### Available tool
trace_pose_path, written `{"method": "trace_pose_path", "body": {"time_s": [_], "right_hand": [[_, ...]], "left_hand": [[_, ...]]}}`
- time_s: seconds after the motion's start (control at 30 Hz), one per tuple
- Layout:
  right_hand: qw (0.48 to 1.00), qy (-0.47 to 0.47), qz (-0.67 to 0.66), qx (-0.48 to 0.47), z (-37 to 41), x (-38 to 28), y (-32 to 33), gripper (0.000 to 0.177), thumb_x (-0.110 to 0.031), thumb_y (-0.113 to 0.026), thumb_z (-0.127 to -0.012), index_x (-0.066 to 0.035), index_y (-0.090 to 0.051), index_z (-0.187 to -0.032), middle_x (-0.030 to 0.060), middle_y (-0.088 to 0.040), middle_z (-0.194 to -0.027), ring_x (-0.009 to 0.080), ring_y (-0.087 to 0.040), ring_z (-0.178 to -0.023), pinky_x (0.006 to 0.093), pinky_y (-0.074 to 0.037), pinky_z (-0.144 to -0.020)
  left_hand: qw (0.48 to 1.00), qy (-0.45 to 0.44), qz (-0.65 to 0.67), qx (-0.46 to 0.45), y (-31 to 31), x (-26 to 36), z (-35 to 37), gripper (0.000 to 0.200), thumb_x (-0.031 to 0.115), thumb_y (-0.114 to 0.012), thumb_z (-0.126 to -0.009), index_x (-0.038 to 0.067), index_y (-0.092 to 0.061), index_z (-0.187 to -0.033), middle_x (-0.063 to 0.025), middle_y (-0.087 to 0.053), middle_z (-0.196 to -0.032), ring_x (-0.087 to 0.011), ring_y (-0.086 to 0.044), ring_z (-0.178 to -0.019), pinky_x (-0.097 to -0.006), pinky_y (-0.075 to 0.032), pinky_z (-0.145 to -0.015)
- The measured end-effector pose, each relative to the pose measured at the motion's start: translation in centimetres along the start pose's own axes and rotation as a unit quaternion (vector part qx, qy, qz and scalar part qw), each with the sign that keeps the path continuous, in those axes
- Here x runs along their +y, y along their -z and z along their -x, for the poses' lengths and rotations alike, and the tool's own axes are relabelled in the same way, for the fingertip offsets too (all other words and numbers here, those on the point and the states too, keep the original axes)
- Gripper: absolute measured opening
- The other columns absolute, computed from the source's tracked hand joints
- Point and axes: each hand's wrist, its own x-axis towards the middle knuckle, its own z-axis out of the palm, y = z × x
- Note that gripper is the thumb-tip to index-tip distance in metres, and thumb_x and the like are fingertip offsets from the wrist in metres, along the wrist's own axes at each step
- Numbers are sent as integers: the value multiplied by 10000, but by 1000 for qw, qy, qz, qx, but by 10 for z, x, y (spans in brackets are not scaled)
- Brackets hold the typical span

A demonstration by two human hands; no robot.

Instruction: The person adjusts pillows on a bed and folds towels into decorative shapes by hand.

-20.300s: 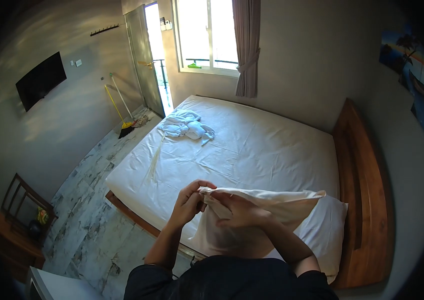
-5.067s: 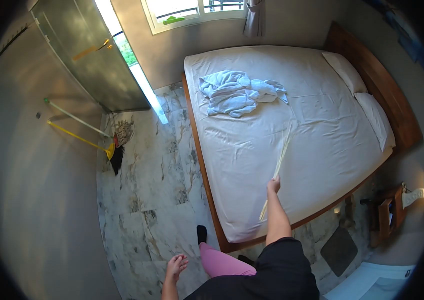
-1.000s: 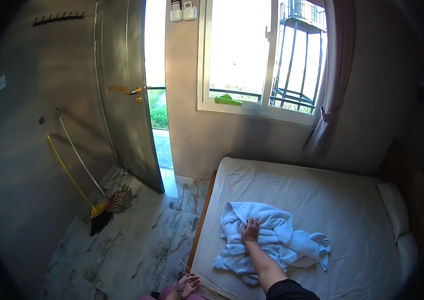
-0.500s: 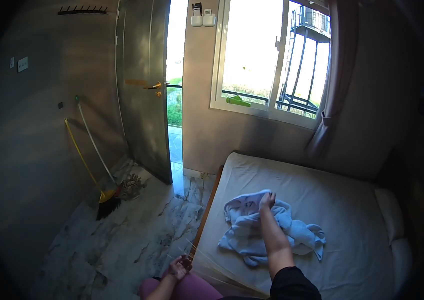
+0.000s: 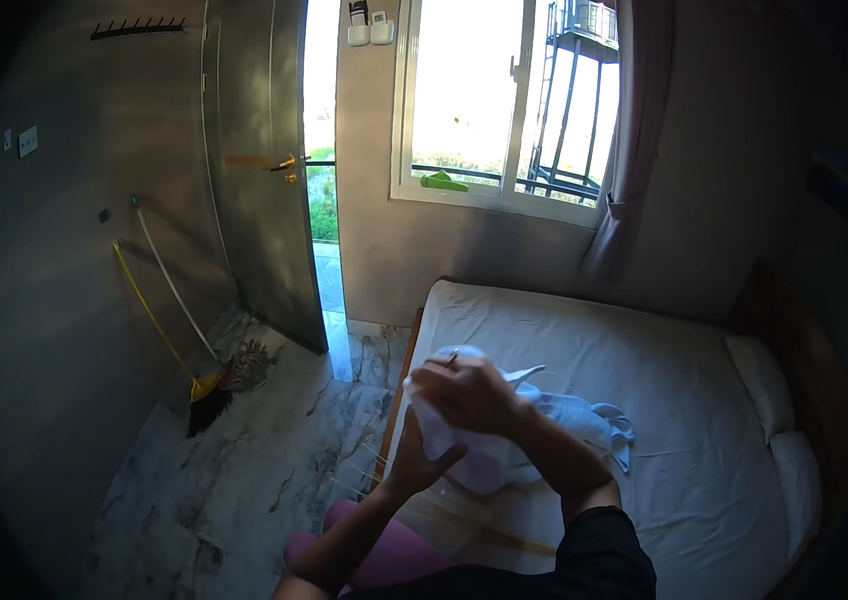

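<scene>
A light blue and white cloth [image 5: 579, 418] is partly lifted off the bed [image 5: 684, 480], while its right end lies on the sheet. My right hand [image 5: 466, 393] has its fingers closed on the raised part of the cloth. Just below it, my left hand [image 5: 418, 455] is against the cloth's left edge, thumb spread out; its other fingers are partly hidden, so its grip is unclear. The raised cloth is blurred.
Two pillows [image 5: 762, 385] lie at the bed's right end. A broom [image 5: 207, 397] and a mop [image 5: 249, 366] lean at the left wall beside a partly open door [image 5: 262, 190]. A curtain [image 5: 632, 130] hangs by the window [image 5: 464, 110].
My right hand has lifted part of the cloth up and left. My left hand has risen from near my leg to the cloth. The view has shifted slightly.
</scene>
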Motion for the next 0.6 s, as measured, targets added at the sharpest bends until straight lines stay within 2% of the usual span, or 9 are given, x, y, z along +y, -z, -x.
{"method": "trace_pose_path", "body": {"time_s": [0.03,0.07,0.17,0.2,0.3,0.33,0.47,0.53,0.6], "right_hand": [[998,12,15,-52,1,-14,-5,49,-91,-541,-826,-67,-499,-828,87,-546,-707,268,-618,-590,364,-488,-515],[998,15,13,-62,3,-20,-8,63,-100,-546,-822,-71,-491,-820,83,-539,-699,263,-612,-582,359,-484,-503],[997,18,4,-78,10,-27,-11,87,-119,-556,-815,-81,-478,-809,71,-523,-680,253,-595,-558,348,-471,-469],[997,14,-3,-74,15,-23,-9,83,-121,-554,-816,-82,-481,-813,68,-522,-677,252,-590,-551,347,-468,-461],[999,17,22,-40,25,-21,0,73,-115,-550,-816,-85,-485,-805,55,-514,-658,236,-570,-524,338,-452,-430],[998,20,43,-32,26,-23,5,73,-115,-549,-817,-84,-484,-801,54,-511,-652,233,-568,-517,337,-451,-427],[988,-11,152,-25,40,-7,24,94,-139,-575,-815,-101,-489,-807,50,-511,-635,234,-560,-487,350,-454,-428],[979,-54,197,-9,56,18,34,113,-158,-594,-816,-106,-496,-835,62,-545,-662,262,-572,-516,365,-463,-460],[966,-101,235,19,69,35,53,117,-166,-591,-826,-103,-494,-848,86,-554,-652,285,-578,-534,381,-459,-468]], "left_hand": [[999,-11,-25,-20,-1,6,2,591,231,-742,-755,14,-427,-1205,-141,-515,-1133,-220,-544,-1014,-352,-454,-820],[997,-15,60,46,-8,-2,6,379,206,-700,-792,7,-527,-1064,-113,-599,-944,-216,-601,-879,-337,-475,-718],[991,92,60,74,7,-23,21,257,186,-668,-816,-5,-563,-952,-101,-619,-781,-215,-618,-739,-353,-475,-609],[987,130,-13,88,12,-31,26,221,189,-651,-829,-5,-584,-907,-116,-623,-700,-210,-626,-658,-363,-469,-561],[984,115,-95,100,21,-66,40,222,175,-660,-809,2,-587,-929,-157,-636,-755,-230,-647,-701,-359,-477,-598],[979,130,-130,89,28,-76,46,206,169,-645,-797,20,-603,-933,-185,-646,-787,-295,-663,-734,-371,-489,-630],[942,184,-265,96,69,-140,70,186,190,-588,-801,33,-625,-893,-205,-641,-804,-369,-639,-791,-409,-495,-656],[922,186,-318,116,103,-163,71,169,171,-565,-817,25,-624,-879,-205,-643,-799,-340,-654,-773,-388,-495,-639],[930,172,-273,176,131,-145,50,145,147,-553,-831,26,-627,-859,-180,-653,-767,-252,-667,-728,-352,-489,-627]]}}
